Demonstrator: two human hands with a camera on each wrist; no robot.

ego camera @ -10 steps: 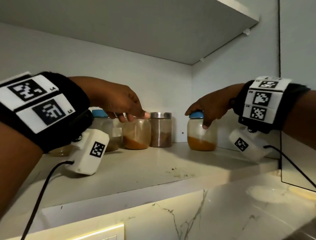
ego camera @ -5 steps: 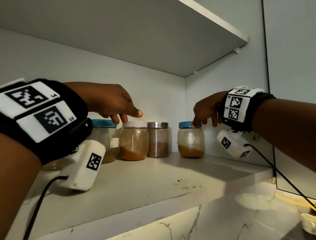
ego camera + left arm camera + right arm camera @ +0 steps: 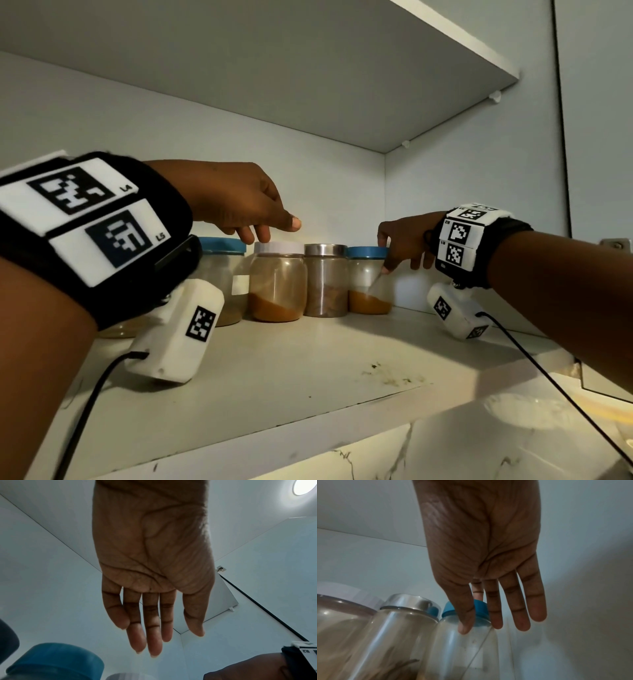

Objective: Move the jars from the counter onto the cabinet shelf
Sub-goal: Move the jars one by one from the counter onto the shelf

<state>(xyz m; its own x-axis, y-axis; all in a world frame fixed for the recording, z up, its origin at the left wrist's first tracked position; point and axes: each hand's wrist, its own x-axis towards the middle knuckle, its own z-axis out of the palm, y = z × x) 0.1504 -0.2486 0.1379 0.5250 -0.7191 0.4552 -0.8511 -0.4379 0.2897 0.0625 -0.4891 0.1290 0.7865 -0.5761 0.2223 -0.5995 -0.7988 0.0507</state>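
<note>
Several jars stand in a row at the back of the cabinet shelf (image 3: 308, 370). From left they are a blue-lidded jar (image 3: 222, 274), a white-lidded jar (image 3: 277, 284) with brown powder, a steel-lidded jar (image 3: 325, 281) and a second blue-lidded jar (image 3: 368, 284) with orange paste. My left hand (image 3: 274, 231) hovers just above the white lid, fingers straight and holding nothing (image 3: 150, 635). My right hand (image 3: 397, 260) is beside the right-end jar; in the right wrist view its straight thumb and fingers (image 3: 488, 622) touch that jar's shoulder and blue lid (image 3: 481, 608).
An upper shelf (image 3: 342, 85) hangs close overhead. The cabinet side wall (image 3: 462, 222) stands just right of the last jar. Crumbs (image 3: 394, 377) lie near the shelf's front edge. A marble counter (image 3: 479, 445) shows below, and cables trail from both wrist cameras.
My right hand let go of the blue lid after sliding that jar left, next to the steel-lidded jar. My left hand lifted off the white-lidded jar.
</note>
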